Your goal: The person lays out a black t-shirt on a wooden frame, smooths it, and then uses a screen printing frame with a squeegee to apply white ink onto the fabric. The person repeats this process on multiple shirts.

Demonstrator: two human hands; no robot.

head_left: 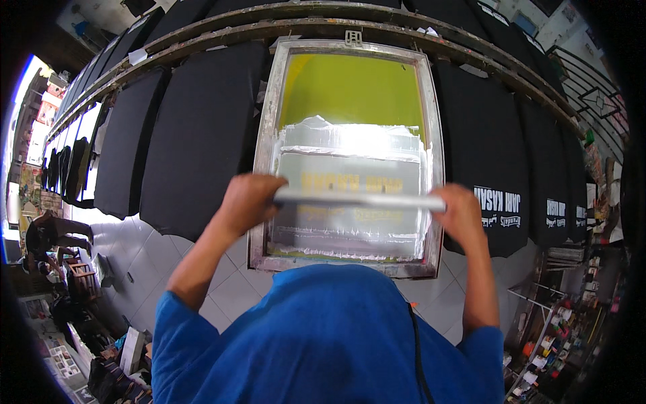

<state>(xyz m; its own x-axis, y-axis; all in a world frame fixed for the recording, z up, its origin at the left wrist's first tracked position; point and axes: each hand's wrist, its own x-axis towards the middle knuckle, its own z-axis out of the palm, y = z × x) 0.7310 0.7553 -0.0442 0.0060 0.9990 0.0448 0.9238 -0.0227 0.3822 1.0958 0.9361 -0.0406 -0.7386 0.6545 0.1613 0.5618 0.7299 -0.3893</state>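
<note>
A long pale squeegee (360,198) spans the lower half of a screen printing frame (433,118). My left hand (250,200) is closed around its left end, and my right hand (460,209) grips the right end. Yellow-green mesh (350,87) shows in the frame's far part. A thick, uneven band of white ink (350,140) crosses the middle. Nearer to me the mesh is greyish under a thin white film, with faint yellowish lettering. The squeegee's lower edge is blurred, so I cannot tell whether it touches the mesh.
Black shirts (202,128) lie on boards to the left; more black shirts (481,148) with white prints lie at right. Paint-stained rails (222,37) run behind the frame. A cluttered rack (552,337) stands lower right, and a person (57,232) is at far left above the tiled floor (145,262).
</note>
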